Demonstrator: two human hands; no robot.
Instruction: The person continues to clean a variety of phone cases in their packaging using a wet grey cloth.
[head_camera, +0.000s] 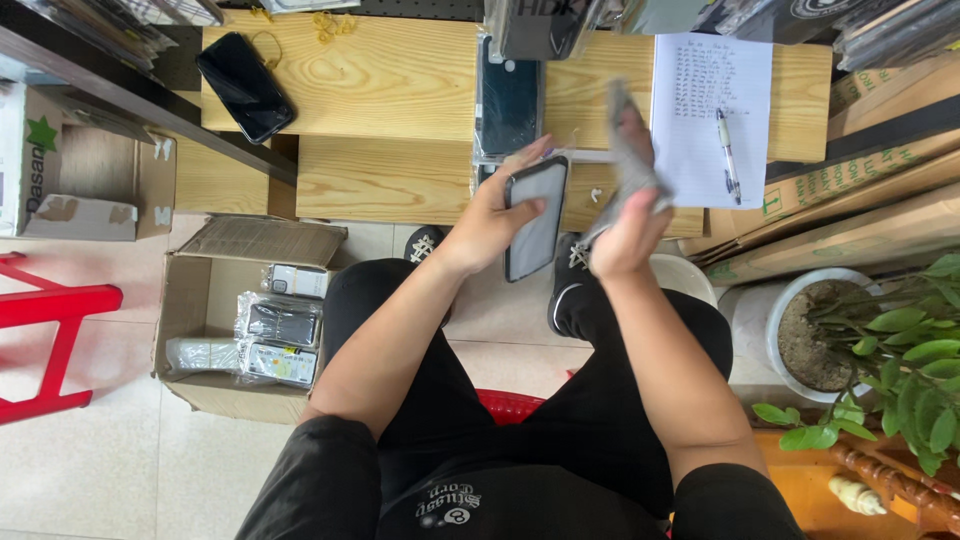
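Left hand (495, 215) fingers wrapped round a dark phone (535, 218), right hand (625, 225) fingers pinching a grey cloth (630, 160), above pale wooden surface (390, 90). Cardboard box (200, 300) on tiled floor (90, 470).

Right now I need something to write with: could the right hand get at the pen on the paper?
Probably yes, once freed: the right hand holds a grey cloth, but the pen lies uncovered on the paper just beside it.
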